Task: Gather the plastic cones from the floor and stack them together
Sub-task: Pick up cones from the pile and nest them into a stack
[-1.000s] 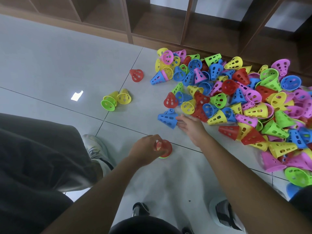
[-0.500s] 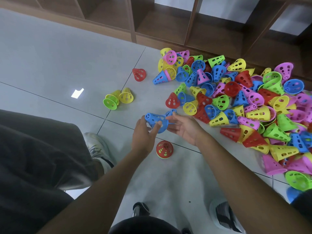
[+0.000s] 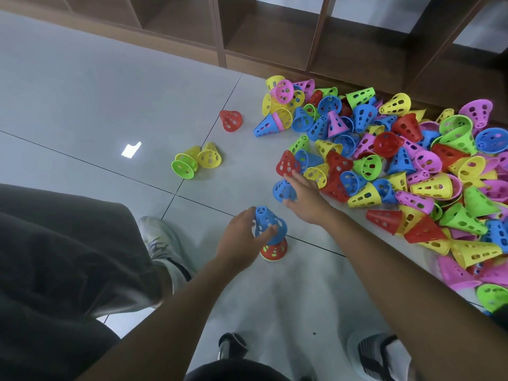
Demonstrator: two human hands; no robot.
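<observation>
- Grey tiled floor (image 3: pixel 82 86) with dark grout lines and one small bright patch of reflected light (image 3: pixel 131 149).
- Brown wooden shelf unit (image 3: pixel 275 31) along the far edge, its compartments open.
- Dark trouser leg (image 3: pixel 55 243) at left, above a pale sneaker (image 3: pixel 159 240).
- Second shoe (image 3: pixel 376 356), striped, at the bottom right.

Head-worn view, down toward floor (image 3: pixel 82 78)

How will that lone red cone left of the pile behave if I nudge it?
The red cone lies on its side on smooth tile floor, so it will probably roll in a curve. Thin, perforated plastic suggests it's light and may skid away.
</observation>
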